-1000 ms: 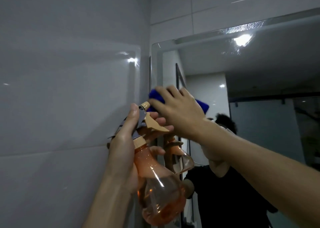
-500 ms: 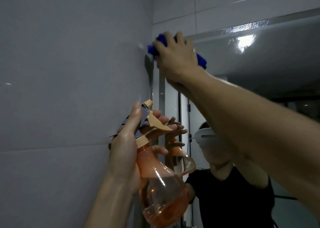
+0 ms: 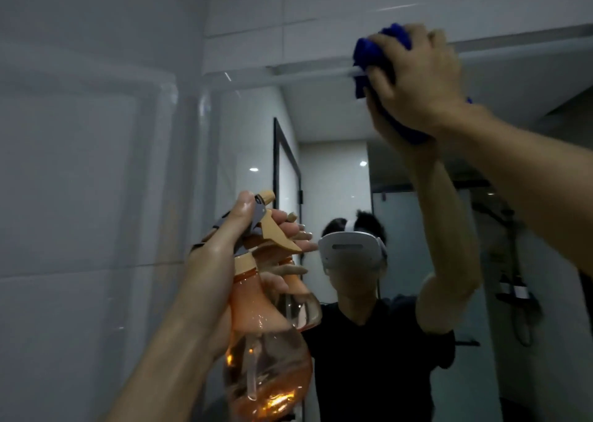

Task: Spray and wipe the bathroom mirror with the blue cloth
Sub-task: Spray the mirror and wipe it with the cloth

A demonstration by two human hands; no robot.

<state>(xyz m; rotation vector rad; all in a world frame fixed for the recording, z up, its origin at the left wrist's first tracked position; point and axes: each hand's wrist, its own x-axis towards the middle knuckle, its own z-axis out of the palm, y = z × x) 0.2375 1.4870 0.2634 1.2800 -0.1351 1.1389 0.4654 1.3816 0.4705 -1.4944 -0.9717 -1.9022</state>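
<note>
- Two hands are busy: the right hand [image 3: 417, 78] presses the bunched blue cloth [image 3: 372, 57] flat against the mirror [image 3: 337, 139] at its top edge, fingers closed over it.
- The left hand [image 3: 221, 261] is wrapped around the neck of the orange spray bottle [image 3: 266, 351], near the mirror's left edge.
- Risk: the wet-looking bottle could slip, or the cloth could ride off the edge onto the wall tiles [image 3: 96, 165].

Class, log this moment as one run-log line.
phase: wiping | right hand: presses blue cloth at mirror top edge | left hand: holds spray bottle
</note>
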